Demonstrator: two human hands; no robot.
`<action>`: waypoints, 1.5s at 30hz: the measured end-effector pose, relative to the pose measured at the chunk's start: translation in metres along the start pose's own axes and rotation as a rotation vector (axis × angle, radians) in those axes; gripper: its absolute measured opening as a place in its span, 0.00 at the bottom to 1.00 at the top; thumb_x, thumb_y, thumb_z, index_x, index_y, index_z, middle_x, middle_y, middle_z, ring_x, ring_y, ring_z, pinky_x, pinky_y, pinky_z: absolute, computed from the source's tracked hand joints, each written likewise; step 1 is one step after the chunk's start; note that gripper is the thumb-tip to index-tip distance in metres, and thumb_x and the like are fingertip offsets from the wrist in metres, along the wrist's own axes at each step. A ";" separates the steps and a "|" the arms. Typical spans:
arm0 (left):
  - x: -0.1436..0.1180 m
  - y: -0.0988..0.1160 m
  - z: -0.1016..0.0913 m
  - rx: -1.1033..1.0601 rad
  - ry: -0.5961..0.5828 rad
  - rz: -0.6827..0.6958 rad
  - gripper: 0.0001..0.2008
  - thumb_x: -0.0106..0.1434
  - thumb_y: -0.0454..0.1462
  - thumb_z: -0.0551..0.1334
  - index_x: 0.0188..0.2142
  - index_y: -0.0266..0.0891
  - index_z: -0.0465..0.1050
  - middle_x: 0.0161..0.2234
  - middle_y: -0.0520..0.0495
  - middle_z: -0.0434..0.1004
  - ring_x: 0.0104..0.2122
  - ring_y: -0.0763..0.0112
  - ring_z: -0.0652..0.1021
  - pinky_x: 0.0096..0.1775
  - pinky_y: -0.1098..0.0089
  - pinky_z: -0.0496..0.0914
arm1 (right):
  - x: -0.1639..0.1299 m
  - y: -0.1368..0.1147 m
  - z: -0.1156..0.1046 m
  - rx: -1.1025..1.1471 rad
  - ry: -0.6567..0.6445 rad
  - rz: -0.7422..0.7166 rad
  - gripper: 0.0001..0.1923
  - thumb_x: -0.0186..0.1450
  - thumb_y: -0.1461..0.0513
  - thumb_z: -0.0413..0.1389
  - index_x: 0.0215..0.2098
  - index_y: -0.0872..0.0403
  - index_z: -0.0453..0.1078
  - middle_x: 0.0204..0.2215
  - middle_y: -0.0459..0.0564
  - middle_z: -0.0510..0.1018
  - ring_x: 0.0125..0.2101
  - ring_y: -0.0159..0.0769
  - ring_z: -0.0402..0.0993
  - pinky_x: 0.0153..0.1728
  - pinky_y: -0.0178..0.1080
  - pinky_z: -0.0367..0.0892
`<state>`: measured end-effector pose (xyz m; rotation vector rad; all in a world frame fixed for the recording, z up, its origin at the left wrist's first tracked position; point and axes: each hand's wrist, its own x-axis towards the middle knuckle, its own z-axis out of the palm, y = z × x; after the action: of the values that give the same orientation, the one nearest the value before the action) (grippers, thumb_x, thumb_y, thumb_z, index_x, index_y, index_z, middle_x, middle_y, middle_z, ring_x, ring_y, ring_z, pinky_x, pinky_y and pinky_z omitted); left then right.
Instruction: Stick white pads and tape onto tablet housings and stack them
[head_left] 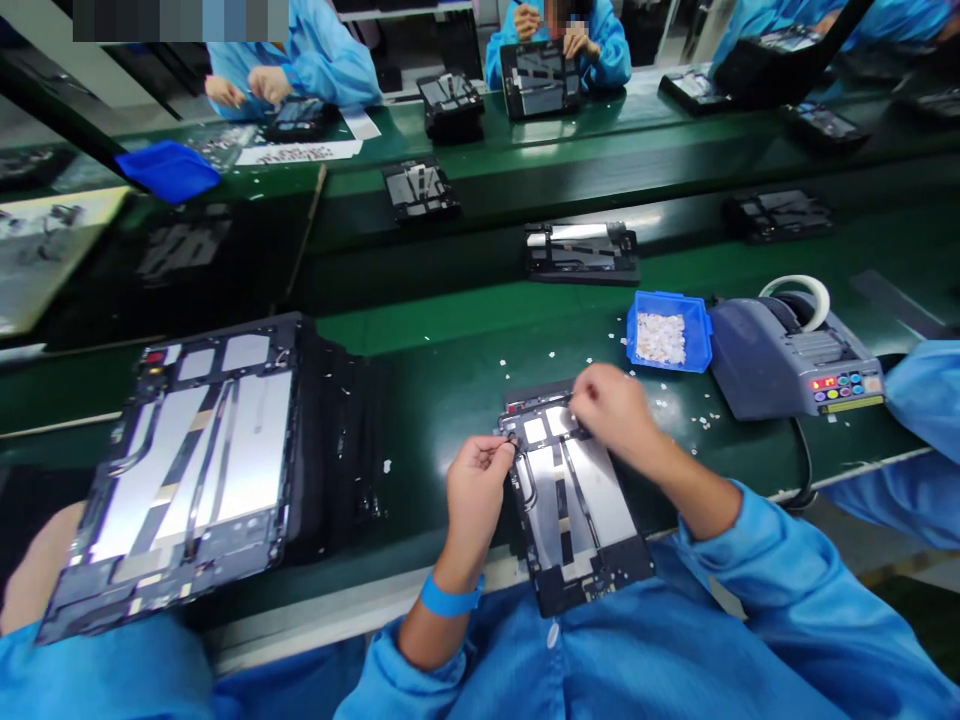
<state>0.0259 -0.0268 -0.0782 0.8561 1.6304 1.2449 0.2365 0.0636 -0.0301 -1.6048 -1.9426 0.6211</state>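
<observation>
An opened tablet (551, 500) lies face up in front of me, partly over the bench edge, its silver battery panels and dark flat cables showing. My left hand (480, 485) is closed in a pinch at its upper left edge, on a small dark part too small to name. At the upper right corner, my right hand (619, 410) is curled with its fingertips turned down towards the tablet. It is slightly blurred, and whatever is in those fingers is hidden. A blue band (451, 597) circles my left wrist.
To the left, stacked opened tablets (330, 450) stand beside another person's arm (45, 560). A blue tray (705, 350) of small white pieces and a grey tape dispenser (780, 355) are at the right. More tablets (581, 250) lie beyond; co-workers (322, 60) sit opposite.
</observation>
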 end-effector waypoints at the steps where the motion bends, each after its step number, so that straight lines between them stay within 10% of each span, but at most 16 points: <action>1: 0.000 0.000 -0.002 -0.008 -0.011 -0.005 0.11 0.58 0.43 0.69 0.35 0.38 0.76 0.31 0.47 0.82 0.31 0.69 0.80 0.35 0.70 0.73 | 0.006 0.013 -0.017 -0.051 0.084 0.083 0.06 0.62 0.67 0.55 0.28 0.53 0.72 0.28 0.49 0.79 0.31 0.37 0.72 0.33 0.36 0.59; 5: -0.001 0.007 -0.015 0.092 -0.054 0.055 0.13 0.61 0.44 0.67 0.39 0.38 0.79 0.35 0.44 0.84 0.34 0.66 0.81 0.38 0.68 0.75 | 0.015 0.034 -0.053 -0.213 0.116 0.228 0.12 0.67 0.62 0.53 0.27 0.54 0.74 0.27 0.52 0.80 0.30 0.39 0.72 0.31 0.37 0.57; 9: 0.006 0.013 -0.035 0.384 0.004 0.256 0.12 0.67 0.43 0.63 0.43 0.40 0.81 0.37 0.45 0.84 0.35 0.66 0.81 0.38 0.67 0.74 | 0.003 -0.007 -0.013 -0.004 -0.197 0.010 0.10 0.68 0.63 0.55 0.39 0.53 0.79 0.34 0.49 0.84 0.33 0.35 0.77 0.35 0.34 0.61; 18: 0.021 0.007 -0.040 0.842 -0.164 0.781 0.12 0.72 0.34 0.58 0.50 0.39 0.79 0.44 0.42 0.84 0.44 0.59 0.81 0.47 0.60 0.73 | 0.021 -0.052 0.053 -0.246 -0.530 0.005 0.15 0.68 0.57 0.57 0.27 0.53 0.80 0.27 0.51 0.83 0.29 0.36 0.77 0.28 0.36 0.55; 34: 0.020 0.013 -0.038 1.195 -0.213 0.872 0.16 0.72 0.31 0.58 0.54 0.42 0.79 0.43 0.43 0.83 0.37 0.59 0.76 0.38 0.60 0.68 | 0.020 -0.048 0.056 -0.298 -0.523 -0.067 0.12 0.69 0.57 0.58 0.34 0.54 0.81 0.33 0.54 0.85 0.34 0.41 0.79 0.34 0.37 0.64; 41: 0.017 0.034 -0.031 1.449 -0.351 0.837 0.14 0.72 0.33 0.57 0.52 0.42 0.79 0.45 0.40 0.82 0.39 0.55 0.76 0.35 0.58 0.65 | -0.016 -0.001 0.054 -0.178 -0.345 -0.571 0.16 0.74 0.67 0.51 0.56 0.53 0.75 0.40 0.52 0.79 0.40 0.37 0.72 0.44 0.37 0.66; 45: 0.036 0.031 -0.041 1.211 -0.444 0.759 0.17 0.71 0.31 0.55 0.51 0.42 0.80 0.44 0.43 0.83 0.41 0.58 0.78 0.41 0.59 0.70 | -0.024 0.001 0.052 -0.368 -0.369 -0.778 0.20 0.74 0.68 0.51 0.62 0.52 0.70 0.39 0.52 0.76 0.39 0.39 0.67 0.41 0.38 0.65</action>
<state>-0.0248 -0.0009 -0.0528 2.4475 1.6304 0.2648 0.2060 0.0391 -0.0721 -0.7953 -2.8346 0.2452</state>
